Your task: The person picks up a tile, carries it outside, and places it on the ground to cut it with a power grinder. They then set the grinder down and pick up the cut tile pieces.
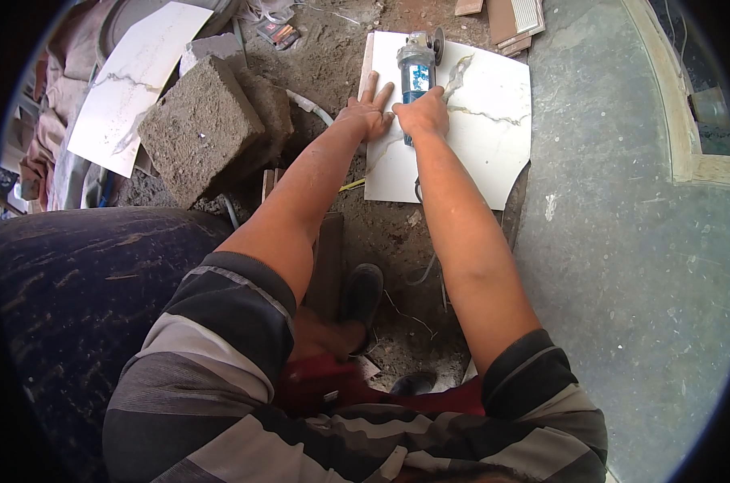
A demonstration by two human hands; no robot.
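My right hand [423,115] is closed around the blue body of an angle grinder [415,72]. The grinder's disc [439,46] is at the far end, on its right side. Beneath it lies a white marble-patterned tile [494,105] with grey veins and a curved cut at its lower right corner. My left hand [369,114] lies on the tile's left edge with fingers spread, just left of the grinder. Part of the grinder's grip is hidden by my right hand, and a cord [418,190] shows below the hand.
Rough concrete blocks [200,133] and another marble-patterned tile [131,88] stand at the left. A dark rounded surface [99,266] fills the lower left. Along the right runs a grey slab [614,241]. Tile pieces [514,20] are stacked at the top.
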